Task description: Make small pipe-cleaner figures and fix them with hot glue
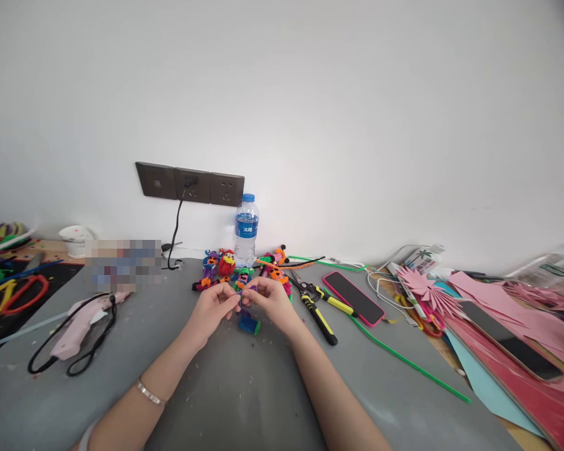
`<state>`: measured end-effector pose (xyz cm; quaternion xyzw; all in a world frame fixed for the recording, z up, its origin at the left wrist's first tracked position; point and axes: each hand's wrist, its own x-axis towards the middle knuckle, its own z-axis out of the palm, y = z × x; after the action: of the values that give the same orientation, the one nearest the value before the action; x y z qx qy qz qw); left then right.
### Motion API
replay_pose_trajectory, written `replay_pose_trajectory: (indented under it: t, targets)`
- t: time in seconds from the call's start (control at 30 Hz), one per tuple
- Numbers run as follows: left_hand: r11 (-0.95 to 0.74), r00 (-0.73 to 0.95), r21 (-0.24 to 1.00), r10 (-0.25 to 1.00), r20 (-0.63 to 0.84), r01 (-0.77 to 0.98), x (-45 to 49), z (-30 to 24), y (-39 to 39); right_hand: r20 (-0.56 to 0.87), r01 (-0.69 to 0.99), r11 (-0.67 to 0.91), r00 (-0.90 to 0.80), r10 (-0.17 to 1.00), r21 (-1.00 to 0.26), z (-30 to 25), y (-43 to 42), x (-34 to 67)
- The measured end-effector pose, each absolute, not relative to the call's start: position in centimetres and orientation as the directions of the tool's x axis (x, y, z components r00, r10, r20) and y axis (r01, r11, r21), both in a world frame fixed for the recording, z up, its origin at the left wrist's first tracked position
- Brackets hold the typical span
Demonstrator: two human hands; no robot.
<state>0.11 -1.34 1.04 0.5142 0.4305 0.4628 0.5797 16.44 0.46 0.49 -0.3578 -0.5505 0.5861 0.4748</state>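
My left hand [219,307] and my right hand [270,304] meet above the middle of the grey mat. Between their fingertips they pinch a small purple fuzzy piece [245,292], which looks like pipe cleaner; fingers hide part of it. Just below lies or hangs a blue fuzzy roll [249,324] with a green end; whether it joins the purple piece I cannot tell. Behind the hands stand several colourful pipe-cleaner dolls [226,262], partly covered by the fingers. Right of my right hand rest black-and-yellow pliers [317,307].
A water bottle [247,235] stands near the wall. On the right are a pink-cased phone [354,297], a green pipe cleaner [408,360], pink paper [493,307] and another phone [510,341]. At left lie a pink glue gun [78,329] with its cord and orange-handled scissors [26,295].
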Motion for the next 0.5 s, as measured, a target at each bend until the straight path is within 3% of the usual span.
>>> replay_pose_trajectory:
  t: [0.37, 0.5]
  targets:
    - [0.118, 0.362, 0.991, 0.928, -0.090, -0.057, -0.4, 1.5, -1.6, 0.039, -0.055, 0.014, -0.469, 0.883, -0.998, 1.5, 0.2, 17.8]
    - [0.208, 0.291, 0.972, 0.942, -0.168, -0.113, 0.0, 1.2, -1.5, 0.049, -0.032, 0.040, -0.365, 0.930, -0.999, 1.5, 0.2, 17.5]
